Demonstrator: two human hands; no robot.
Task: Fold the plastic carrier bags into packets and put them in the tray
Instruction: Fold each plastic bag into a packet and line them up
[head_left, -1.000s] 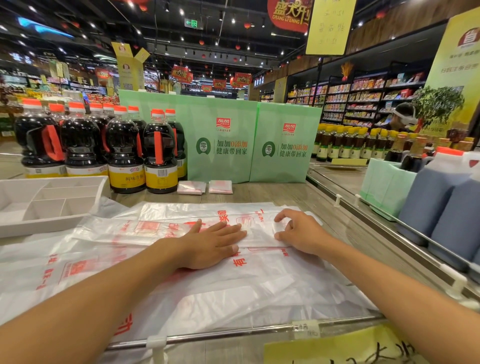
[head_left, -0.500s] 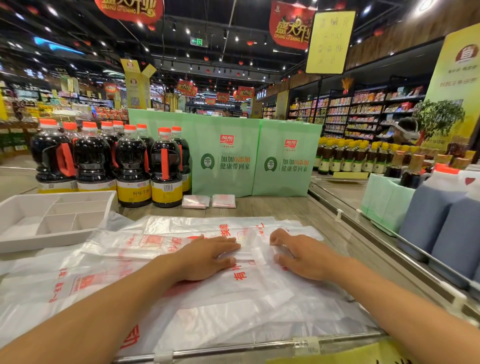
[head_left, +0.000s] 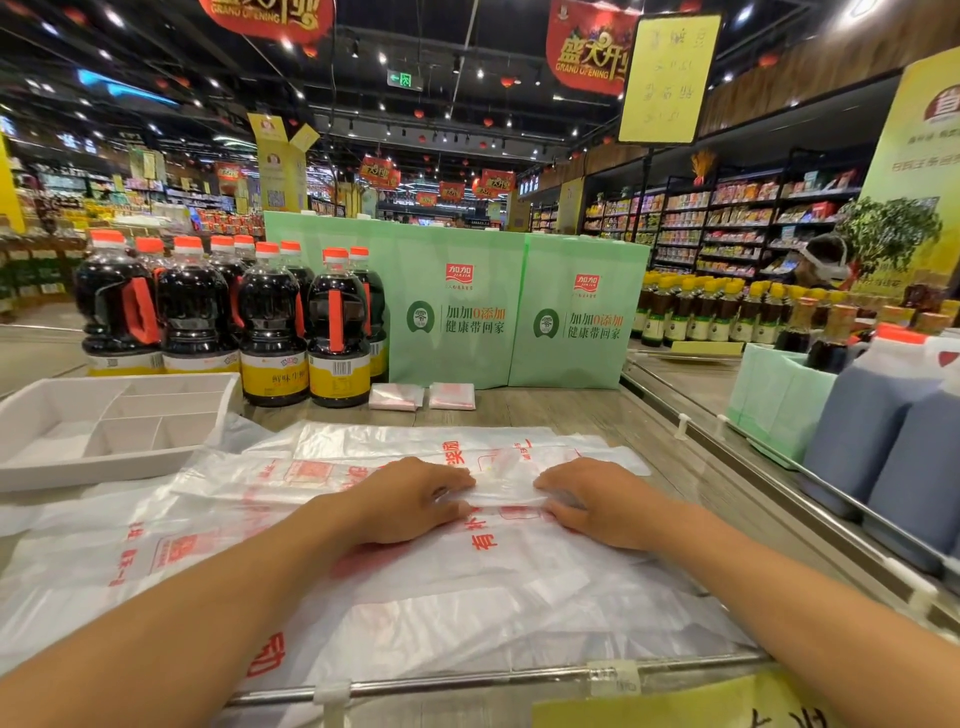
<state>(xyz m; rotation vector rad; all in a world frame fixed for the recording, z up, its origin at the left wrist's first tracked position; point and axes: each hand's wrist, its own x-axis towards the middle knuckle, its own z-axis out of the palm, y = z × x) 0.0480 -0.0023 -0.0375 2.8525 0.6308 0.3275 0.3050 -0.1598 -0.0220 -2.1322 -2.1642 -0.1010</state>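
Flat a second ago, the left hand (head_left: 405, 501) and right hand (head_left: 602, 504) now pinch the carrier bag (head_left: 506, 492) (fingers curled round its strip), likely starting the next fold.

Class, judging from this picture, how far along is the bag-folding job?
Done: two folded packets lie by the green bags, outside the tray. In hand: left hand and right hand hold a half-folded bag. Left: finish it, fold the loose bags beneath, tray everything.
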